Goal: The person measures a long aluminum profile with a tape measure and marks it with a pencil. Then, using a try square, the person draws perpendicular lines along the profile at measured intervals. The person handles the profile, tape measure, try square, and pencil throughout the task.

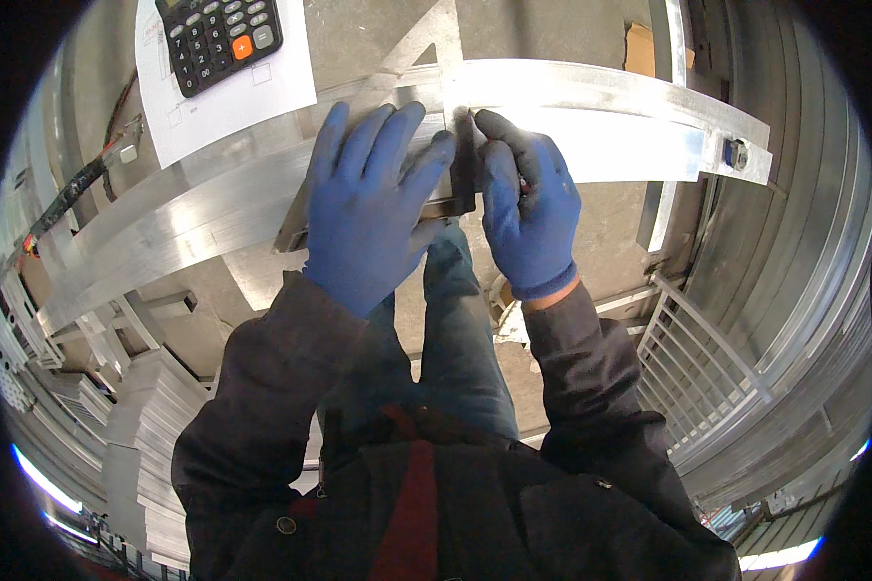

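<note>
Resting my L hand (370, 208), fingers spread, over the dark angled tool (465, 172) on the metal bar (199, 208), I had my R hand (530, 203) curled just beside its edge, couldn't tell if gripping anything; calc. (225, 46) lay on paper (283, 79), upper L.

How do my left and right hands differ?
Your left hand is spread open, while your right hand is curled. Bare wrist shows below the right hand; none shows below the left hand. Both wear blue gloves.
</note>
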Available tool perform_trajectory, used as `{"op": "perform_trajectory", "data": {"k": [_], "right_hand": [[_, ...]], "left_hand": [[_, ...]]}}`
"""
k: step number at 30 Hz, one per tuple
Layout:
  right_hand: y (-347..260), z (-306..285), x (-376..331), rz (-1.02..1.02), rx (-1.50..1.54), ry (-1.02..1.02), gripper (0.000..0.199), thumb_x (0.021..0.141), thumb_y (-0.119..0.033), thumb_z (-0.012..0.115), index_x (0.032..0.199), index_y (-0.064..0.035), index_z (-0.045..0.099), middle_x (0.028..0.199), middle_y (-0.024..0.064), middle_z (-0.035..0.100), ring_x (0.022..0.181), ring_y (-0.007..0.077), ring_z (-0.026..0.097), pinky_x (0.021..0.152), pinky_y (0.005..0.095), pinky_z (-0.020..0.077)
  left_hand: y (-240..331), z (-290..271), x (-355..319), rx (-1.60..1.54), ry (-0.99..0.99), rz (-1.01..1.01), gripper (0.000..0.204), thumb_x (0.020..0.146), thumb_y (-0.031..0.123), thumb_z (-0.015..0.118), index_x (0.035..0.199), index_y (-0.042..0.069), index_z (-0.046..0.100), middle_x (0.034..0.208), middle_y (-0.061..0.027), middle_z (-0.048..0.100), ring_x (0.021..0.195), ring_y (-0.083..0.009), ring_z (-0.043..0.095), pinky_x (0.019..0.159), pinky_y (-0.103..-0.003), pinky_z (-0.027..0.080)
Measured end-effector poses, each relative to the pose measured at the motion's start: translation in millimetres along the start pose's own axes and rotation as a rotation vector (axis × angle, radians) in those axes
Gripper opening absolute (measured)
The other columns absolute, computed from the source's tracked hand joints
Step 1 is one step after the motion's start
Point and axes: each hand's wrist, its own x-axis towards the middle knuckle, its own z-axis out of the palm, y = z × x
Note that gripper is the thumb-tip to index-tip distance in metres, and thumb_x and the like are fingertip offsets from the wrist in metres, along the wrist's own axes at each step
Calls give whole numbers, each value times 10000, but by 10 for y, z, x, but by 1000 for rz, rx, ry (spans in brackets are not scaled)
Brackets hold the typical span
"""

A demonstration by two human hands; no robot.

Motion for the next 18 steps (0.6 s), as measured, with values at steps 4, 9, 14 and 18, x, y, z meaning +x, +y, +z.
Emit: {"op": "perform_trajectory", "data": {"k": [4, 9, 14, 18], "right_hand": [[-111, -165, -347, 67, -113, -108, 213, 1041, -74, 676, 1231, -35, 764, 1057, 183, 759, 937, 370, 750, 837, 404, 612], [-189, -320, -842, 662, 294, -252, 239, 1102, -155, 654, 1134, 24, 809, 1053, 128, 829, 929, 169, 767, 835, 327, 595], [121, 169, -755, 542, 305, -138, 440, 1188, -365, 574, 1144, 24, 775, 946, 79, 793, 793, 119, 692, 736, 297, 562], [19, 404, -753, 627, 482, -59, 424, 1185, -372, 578, 1185, 13, 755, 942, 109, 795, 801, 180, 741, 766, 340, 611]], "left_hand": [[-5, 20, -34, 18, -9, -2, 811, 751, 397, 938, 1496, 205, 682, 1627, -133, 538, 1513, -337, 472, 1359, -613, 191], [-34, 47, -86, 78, -1, 6, 814, 790, 460, 908, 1522, 213, 653, 1657, -138, 493, 1537, -338, 439, 1367, -607, 187], [-208, -2, -383, -22, 57, -2, 877, 874, 528, 843, 1600, 122, 563, 1718, -177, 425, 1606, -376, 366, 1372, -608, 186], [-500, -109, -853, 28, 33, -93, 967, 921, 518, 795, 1663, 8, 442, 1744, -215, 385, 1643, -419, 315, 1370, -631, 155]]}}
